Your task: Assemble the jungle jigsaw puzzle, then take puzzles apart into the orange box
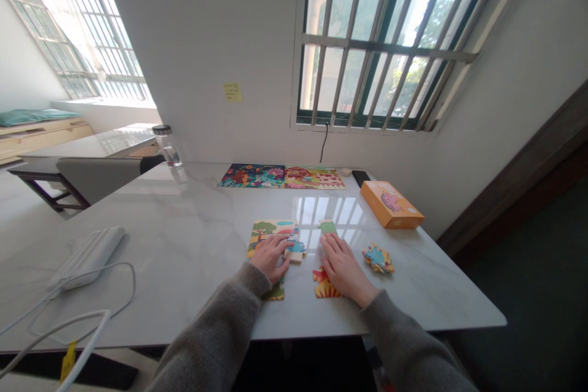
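A partly joined jigsaw puzzle (263,229) with a tree picture lies flat on the table. My left hand (271,255) rests over it, fingers apart, fingertips at a piece with a blue patch (297,247) on the puzzle's right side. My palm and fingers hide part of the picture. To the right, my right hand (342,264) lies flat with fingers stretched out. Beyond its fingertips shows a green puzzle piece (327,227), and partly beneath it a red and yellow section (324,285). A small heap of loose puzzle pieces (378,258) sits right of that hand.
An orange box (391,205) stands at the right edge, near a black phone (361,179). Two colourful picture sheets (252,176) lie along the wall. A clear bottle (168,148) is at the back left. A white power strip (94,254) with cables (133,285) occupies the left.
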The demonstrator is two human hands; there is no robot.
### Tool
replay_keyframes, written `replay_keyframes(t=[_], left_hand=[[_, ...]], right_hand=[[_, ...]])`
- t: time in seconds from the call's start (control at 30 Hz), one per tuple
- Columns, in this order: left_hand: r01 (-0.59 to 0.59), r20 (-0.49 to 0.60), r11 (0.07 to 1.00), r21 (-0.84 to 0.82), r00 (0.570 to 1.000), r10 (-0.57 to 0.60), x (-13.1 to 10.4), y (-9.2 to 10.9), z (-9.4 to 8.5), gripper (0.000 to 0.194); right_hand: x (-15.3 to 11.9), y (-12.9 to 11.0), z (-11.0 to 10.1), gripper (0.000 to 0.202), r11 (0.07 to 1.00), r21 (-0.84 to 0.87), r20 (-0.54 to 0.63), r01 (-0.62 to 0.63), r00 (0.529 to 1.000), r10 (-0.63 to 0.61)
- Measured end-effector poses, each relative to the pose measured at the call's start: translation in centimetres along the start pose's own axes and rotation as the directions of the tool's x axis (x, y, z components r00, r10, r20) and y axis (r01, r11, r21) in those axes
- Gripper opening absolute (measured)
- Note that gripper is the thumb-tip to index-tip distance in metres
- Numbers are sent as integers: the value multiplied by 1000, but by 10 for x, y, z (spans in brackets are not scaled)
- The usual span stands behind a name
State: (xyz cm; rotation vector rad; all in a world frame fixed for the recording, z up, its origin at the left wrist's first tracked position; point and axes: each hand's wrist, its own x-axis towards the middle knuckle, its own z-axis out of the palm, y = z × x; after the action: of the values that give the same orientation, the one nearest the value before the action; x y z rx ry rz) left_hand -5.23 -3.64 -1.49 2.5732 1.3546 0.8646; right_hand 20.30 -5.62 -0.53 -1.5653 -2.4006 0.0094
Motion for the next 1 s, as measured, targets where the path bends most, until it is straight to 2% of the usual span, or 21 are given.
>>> replay_keyframes(t=[0.13,0.27,0.57,0.73,0.87,0.93,1.0], left_hand=[[13,40,1000,5,999,-13,0,0,0,44],[41,63,999,19,997,-42,0,0,1,42],[59,55,998,35,997,-61,0,3,0,43],[19,-29,999,-41,999,-21,2,5,-3,46],[-56,-126,986,-156,991,36,4,10,-9,50],[-82,-152,977,-196,987,52,4,14,-12,47],[-104,-158,971,-216,985,70,3,17,-14,43]], right_hand=[[18,-18,-12,43,966,153,-45,207,978,-202],[38,-32,-11,20,922,262,-40,284,958,-283],[43,-26,0,23,906,316,-47,281,959,-281],[40,-28,-6,32,867,410,-96,282,959,-266],[37,-32,-15,42,770,569,-189,288,957,-218],[38,-33,-15,37,702,665,-210,256,966,-153],[40,-32,-12,33,622,762,-181,184,981,-68]])
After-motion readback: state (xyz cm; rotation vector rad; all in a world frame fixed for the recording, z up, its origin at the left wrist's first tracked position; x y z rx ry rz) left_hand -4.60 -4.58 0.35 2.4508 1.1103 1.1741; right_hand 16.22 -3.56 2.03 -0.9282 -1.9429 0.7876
